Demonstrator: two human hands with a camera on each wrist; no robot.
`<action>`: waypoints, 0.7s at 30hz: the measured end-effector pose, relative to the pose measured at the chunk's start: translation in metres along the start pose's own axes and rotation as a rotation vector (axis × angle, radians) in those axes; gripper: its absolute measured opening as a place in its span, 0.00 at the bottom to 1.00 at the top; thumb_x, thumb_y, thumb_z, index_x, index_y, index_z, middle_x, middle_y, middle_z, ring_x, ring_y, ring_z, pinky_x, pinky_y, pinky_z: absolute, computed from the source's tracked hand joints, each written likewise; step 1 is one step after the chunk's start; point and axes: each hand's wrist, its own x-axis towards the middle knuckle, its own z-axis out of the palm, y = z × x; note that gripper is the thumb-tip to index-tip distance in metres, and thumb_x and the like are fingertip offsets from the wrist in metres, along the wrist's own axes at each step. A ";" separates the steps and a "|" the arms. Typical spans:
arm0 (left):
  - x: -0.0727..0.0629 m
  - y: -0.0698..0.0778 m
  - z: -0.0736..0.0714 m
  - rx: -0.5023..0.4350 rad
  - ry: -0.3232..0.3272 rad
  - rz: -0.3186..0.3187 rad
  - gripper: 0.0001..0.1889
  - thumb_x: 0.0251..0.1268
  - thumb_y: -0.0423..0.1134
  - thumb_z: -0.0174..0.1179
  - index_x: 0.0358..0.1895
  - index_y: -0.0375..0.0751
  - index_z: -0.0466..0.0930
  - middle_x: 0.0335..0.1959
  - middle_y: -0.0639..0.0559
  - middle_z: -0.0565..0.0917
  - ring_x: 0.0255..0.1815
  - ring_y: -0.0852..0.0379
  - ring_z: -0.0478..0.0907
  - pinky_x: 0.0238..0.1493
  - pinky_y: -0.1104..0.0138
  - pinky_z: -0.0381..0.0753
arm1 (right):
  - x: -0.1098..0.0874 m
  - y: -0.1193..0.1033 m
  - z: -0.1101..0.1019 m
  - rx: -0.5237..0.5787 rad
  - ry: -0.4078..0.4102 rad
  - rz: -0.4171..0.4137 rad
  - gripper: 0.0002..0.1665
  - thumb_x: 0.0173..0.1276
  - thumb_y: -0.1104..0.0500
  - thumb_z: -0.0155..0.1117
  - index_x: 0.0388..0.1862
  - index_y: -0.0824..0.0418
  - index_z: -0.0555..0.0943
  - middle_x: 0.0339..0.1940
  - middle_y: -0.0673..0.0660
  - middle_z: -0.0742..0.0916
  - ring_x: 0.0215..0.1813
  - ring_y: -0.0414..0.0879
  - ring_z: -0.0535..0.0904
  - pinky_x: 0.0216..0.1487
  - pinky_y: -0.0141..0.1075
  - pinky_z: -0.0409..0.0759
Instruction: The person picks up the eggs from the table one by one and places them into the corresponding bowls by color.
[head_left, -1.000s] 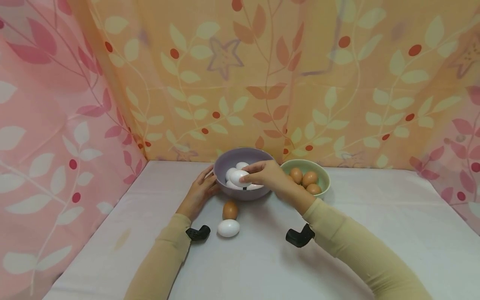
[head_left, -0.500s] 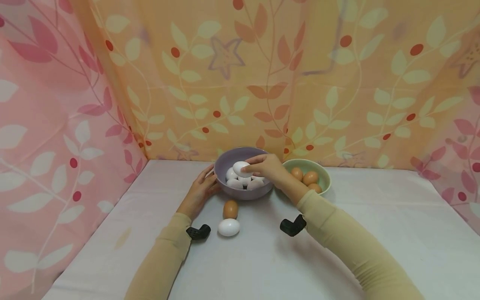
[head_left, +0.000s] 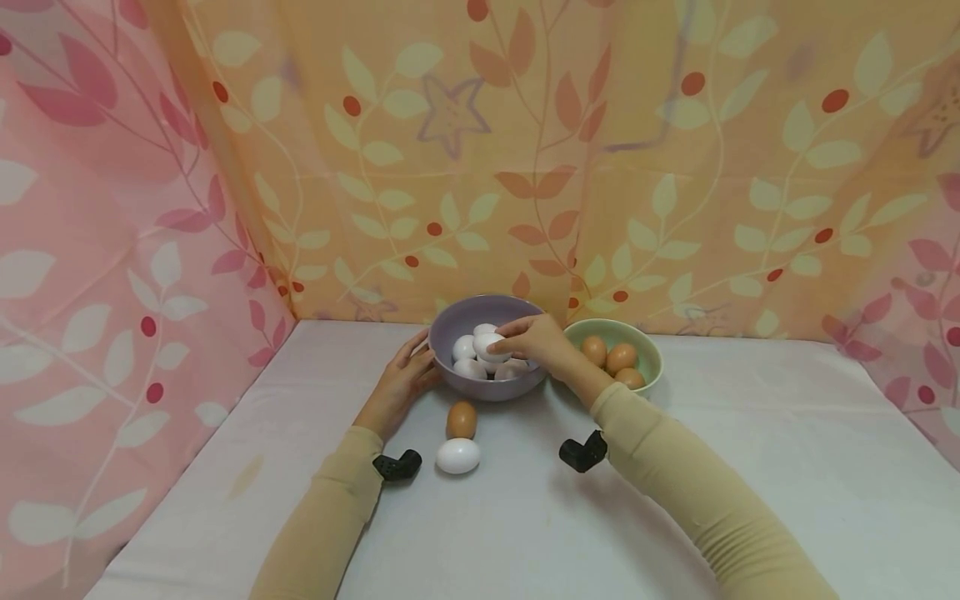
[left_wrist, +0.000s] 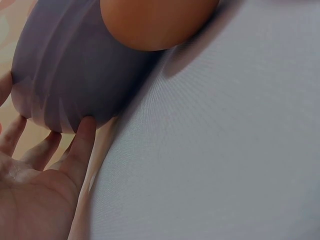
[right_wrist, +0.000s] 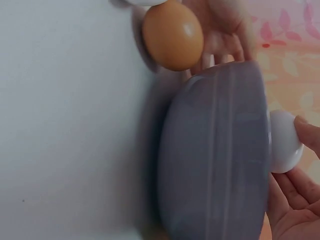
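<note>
My right hand (head_left: 542,343) pinches a white egg (head_left: 491,347) over the purple bowl (head_left: 489,389), which holds several other white eggs (head_left: 463,349). In the right wrist view, the pinched egg (right_wrist: 285,142) shows just beyond the bowl's rim, with the thumb on it. My left hand (head_left: 401,385) rests against the bowl's left side; in the left wrist view its fingertips (left_wrist: 87,123) touch the outer wall, fingers mostly straight. On the table in front of the bowl lie a brown egg (head_left: 461,421) and, nearer me, a white egg (head_left: 457,457).
A light green bowl (head_left: 654,367) with several brown eggs (head_left: 621,358) stands right of the purple bowl, partly behind my right forearm. White cloth covers the table (head_left: 525,533). A patterned orange curtain (head_left: 480,208) hangs close behind the bowls.
The white egg in my right hand has risen toward the bowl's middle, then come slightly down and right, still pinched. My left hand has stayed against the bowl.
</note>
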 end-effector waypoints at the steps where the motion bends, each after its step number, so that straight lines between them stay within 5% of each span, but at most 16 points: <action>1: 0.000 0.000 0.000 0.003 0.000 0.001 0.31 0.78 0.41 0.51 0.79 0.51 0.53 0.79 0.45 0.60 0.76 0.47 0.63 0.68 0.61 0.73 | 0.000 0.001 0.000 -0.014 0.001 -0.005 0.24 0.54 0.57 0.80 0.49 0.64 0.87 0.50 0.59 0.90 0.43 0.39 0.84 0.45 0.32 0.85; 11: 0.000 0.001 0.002 -0.008 -0.007 0.001 0.31 0.78 0.40 0.51 0.79 0.51 0.53 0.79 0.45 0.59 0.76 0.46 0.62 0.71 0.58 0.71 | 0.001 0.010 -0.001 -0.141 -0.034 -0.034 0.24 0.51 0.56 0.81 0.48 0.60 0.88 0.42 0.55 0.91 0.35 0.37 0.81 0.36 0.27 0.79; 21: -0.002 0.002 0.002 -0.007 0.004 0.001 0.31 0.78 0.40 0.51 0.79 0.50 0.53 0.79 0.44 0.59 0.76 0.46 0.62 0.74 0.52 0.65 | 0.003 0.015 0.004 -0.314 -0.027 -0.089 0.23 0.50 0.54 0.82 0.46 0.58 0.89 0.48 0.55 0.91 0.42 0.41 0.81 0.38 0.27 0.77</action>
